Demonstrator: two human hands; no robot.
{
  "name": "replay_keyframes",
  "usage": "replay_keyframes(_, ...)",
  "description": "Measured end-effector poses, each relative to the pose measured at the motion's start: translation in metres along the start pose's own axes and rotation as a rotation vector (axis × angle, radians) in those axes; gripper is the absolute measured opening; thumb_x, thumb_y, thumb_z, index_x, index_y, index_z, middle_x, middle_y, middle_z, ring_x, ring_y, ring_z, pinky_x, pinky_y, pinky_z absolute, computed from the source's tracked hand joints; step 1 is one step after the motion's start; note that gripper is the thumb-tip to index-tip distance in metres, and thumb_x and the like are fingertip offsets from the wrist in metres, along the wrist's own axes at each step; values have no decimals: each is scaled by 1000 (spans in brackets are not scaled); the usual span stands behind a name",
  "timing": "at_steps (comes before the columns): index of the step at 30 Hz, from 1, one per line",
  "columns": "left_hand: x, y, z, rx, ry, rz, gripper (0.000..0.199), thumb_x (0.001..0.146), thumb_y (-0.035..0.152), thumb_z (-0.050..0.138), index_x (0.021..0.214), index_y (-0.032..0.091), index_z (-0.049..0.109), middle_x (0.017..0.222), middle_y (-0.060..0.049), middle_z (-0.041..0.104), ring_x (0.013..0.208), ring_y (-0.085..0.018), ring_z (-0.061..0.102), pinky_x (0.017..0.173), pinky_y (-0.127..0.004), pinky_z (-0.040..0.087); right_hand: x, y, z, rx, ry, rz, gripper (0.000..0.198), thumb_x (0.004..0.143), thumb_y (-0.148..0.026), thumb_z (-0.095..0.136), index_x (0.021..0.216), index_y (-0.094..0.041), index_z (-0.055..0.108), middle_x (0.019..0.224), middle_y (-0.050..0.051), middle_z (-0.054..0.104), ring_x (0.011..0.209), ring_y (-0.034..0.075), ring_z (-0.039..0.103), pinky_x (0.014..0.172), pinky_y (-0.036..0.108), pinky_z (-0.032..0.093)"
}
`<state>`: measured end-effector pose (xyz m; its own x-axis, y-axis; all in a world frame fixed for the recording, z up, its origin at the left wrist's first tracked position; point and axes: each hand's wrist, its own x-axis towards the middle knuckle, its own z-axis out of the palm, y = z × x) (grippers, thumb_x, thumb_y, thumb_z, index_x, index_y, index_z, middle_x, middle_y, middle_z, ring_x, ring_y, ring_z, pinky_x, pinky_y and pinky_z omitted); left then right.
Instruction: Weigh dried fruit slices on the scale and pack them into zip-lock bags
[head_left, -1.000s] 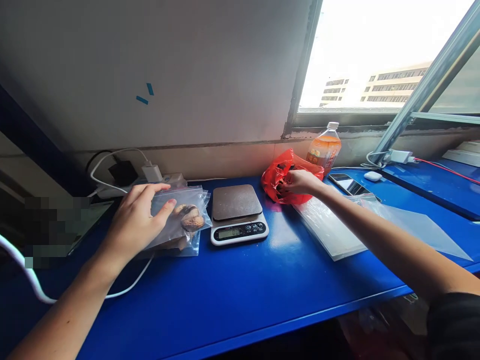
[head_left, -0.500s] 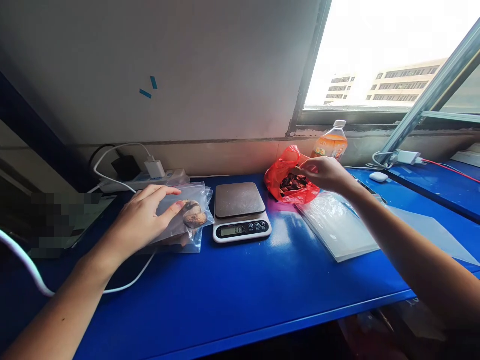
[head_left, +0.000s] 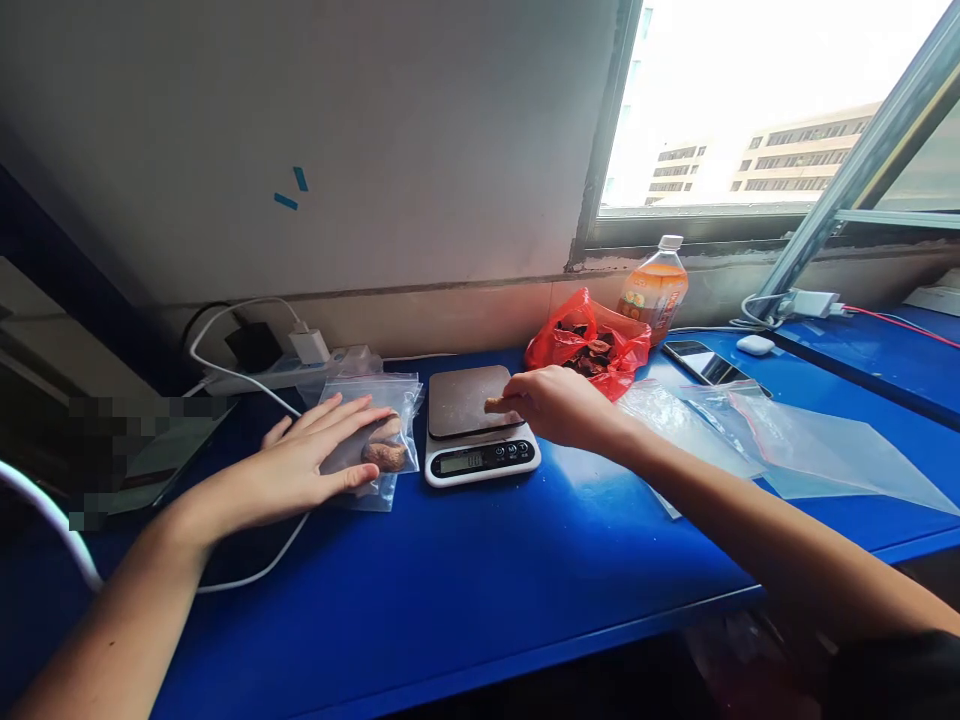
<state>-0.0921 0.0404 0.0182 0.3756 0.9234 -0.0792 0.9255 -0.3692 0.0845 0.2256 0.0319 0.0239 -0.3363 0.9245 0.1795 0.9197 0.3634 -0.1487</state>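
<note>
My right hand (head_left: 562,405) pinches a small brown dried slice (head_left: 496,405) above the steel plate of a white kitchen scale (head_left: 484,462). The scale's display appears to read 0.0. My left hand (head_left: 322,450), fingers spread, lies on clear zip bags (head_left: 409,400). Brown rounded dried pieces (head_left: 385,457) show through the top bag beside my thumb. Behind my right hand, a red plastic bag (head_left: 551,345) stands open with dark reddish-brown dried slices (head_left: 596,352) in it.
Several flat clear bags (head_left: 847,455) lie at the right, near a phone (head_left: 712,365) and a white earbud case (head_left: 755,345). An orange drink bottle (head_left: 656,290) stands by the wall. At left are a power strip with chargers (head_left: 309,345) and a white cable (head_left: 262,572).
My right hand has moved left from the red bag to the scale, now with a brown slice in its fingers. My left hand has flattened onto the zip bags.
</note>
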Motion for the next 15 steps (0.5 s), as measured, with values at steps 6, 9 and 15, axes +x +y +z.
replay_keyframes(6, 0, 2, 5, 10, 34, 11, 66, 84, 64, 46, 146, 42, 40, 159, -1, 32, 149, -35, 18, 114, -63, 19, 10, -8, 8, 80, 210, -56, 31, 92, -29, 51, 117, -18, 65, 115, 11, 70, 106, 26, 64, 86, 33, 48)
replay_keyframes(9, -1, 3, 7, 36, 131, -22, 62, 85, 62, 46, 143, 42, 45, 160, -2, 30, 146, -37, 28, 113, -63, 23, -2, 11, -11, 109, 480, -72, 35, 84, -11, 48, 115, -17, 63, 117, 10, 68, 109, 23, 61, 93, 33, 47)
replay_keyframes(15, -1, 15, 6, -25, 493, 11, 50, 85, 47, 45, 134, 38, 53, 152, -2, 40, 134, -36, 44, 110, -59, 33, -18, 84, -25, -69, 478, 320, 30, 84, -13, 46, 105, -15, 67, 101, 13, 71, 92, 24, 65, 81, 34, 49)
